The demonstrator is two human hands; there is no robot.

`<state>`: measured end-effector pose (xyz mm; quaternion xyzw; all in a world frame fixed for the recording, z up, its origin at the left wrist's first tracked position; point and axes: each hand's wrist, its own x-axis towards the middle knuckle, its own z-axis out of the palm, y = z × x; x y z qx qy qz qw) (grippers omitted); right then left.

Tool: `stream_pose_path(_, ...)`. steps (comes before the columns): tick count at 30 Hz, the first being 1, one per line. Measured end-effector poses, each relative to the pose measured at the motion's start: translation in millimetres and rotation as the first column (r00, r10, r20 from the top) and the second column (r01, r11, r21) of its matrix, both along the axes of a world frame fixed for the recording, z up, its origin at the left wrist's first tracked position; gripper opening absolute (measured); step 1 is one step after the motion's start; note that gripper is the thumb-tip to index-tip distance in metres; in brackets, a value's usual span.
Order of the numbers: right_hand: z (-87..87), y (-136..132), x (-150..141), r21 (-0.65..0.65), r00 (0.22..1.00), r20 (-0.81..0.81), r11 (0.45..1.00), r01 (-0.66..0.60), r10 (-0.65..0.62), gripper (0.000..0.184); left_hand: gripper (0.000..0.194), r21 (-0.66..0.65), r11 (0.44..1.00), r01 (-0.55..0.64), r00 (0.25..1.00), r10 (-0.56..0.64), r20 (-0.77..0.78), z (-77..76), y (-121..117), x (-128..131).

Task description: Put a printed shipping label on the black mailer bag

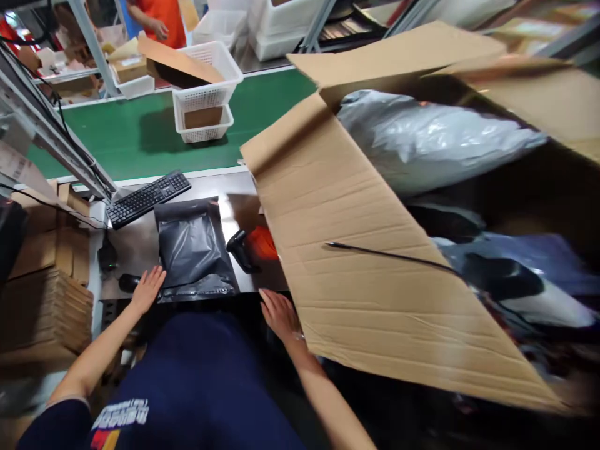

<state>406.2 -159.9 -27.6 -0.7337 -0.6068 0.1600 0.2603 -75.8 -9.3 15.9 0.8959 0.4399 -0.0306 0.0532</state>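
Observation:
A black plastic mailer bag (193, 249) lies flat on the steel worktop (140, 247) in front of me. My left hand (147, 289) rests open at the bag's lower left corner, fingers spread on the worktop edge. My right hand (280, 314) hovers open at the worktop's near edge, just beside the lower flap of a big open cardboard box (347, 250). A black handheld scanner (240, 250) with an orange part lies between the bag and the box flap. Neither hand holds anything.
A black keyboard (147, 197) and mouse (127, 282) sit left of the bag. Flat cardboard stacks (47, 300) stand at far left. The big box holds grey and dark bagged parcels (431, 144). White baskets (206, 94) ride a green conveyor (126, 134); a person in orange stands beyond.

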Motion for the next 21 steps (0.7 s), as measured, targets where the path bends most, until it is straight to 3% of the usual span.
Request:
stream_pose_path(2,-2.9,35.9,-12.9,0.032,0.94,0.193,0.955,-0.294,0.282,0.047,0.069,-0.009,0.994,0.109,0.993,-0.109,-0.041,-4.3,9.4,4.7)
stream_pose_path(3,-4.7,53.1,-18.1,0.039,0.887,0.291,0.922,-0.385,0.358,0.051,0.07,-0.007,0.987,0.162,0.986,-0.162,-0.05,-7.2,13.4,7.1)
stream_pose_path(6,-12.6,95.3,-30.6,0.023,0.742,0.472,0.835,-0.55,0.476,0.069,0.073,-0.003,0.962,0.272,0.96,-0.272,-0.066,-15.8,21.7,10.7)
stream_pose_path(9,-23.9,116.5,-37.2,-0.02,0.653,0.486,0.754,-0.656,0.581,0.081,0.08,-0.068,0.954,0.293,0.949,-0.298,-0.099,-18.5,26.2,6.0)
stream_pose_path(14,-38.0,110.4,-28.3,-0.082,0.56,0.371,0.627,-0.775,0.741,0.084,0.09,-0.31,0.901,0.304,0.932,-0.349,-0.098,-7.4,29.3,-7.9)
stream_pose_path(18,-31.4,93.1,-21.6,-0.132,0.456,0.247,0.496,-0.858,0.855,0.098,0.091,-0.413,0.845,0.339,0.926,-0.377,-0.01,2.3,22.3,-13.2)
stream_pose_path(21,-23.6,86.4,-24.3,-0.08,0.445,0.139,0.458,-0.885,0.885,0.091,0.088,-0.442,0.844,0.304,0.945,-0.326,0.027,7.8,12.4,-17.5)
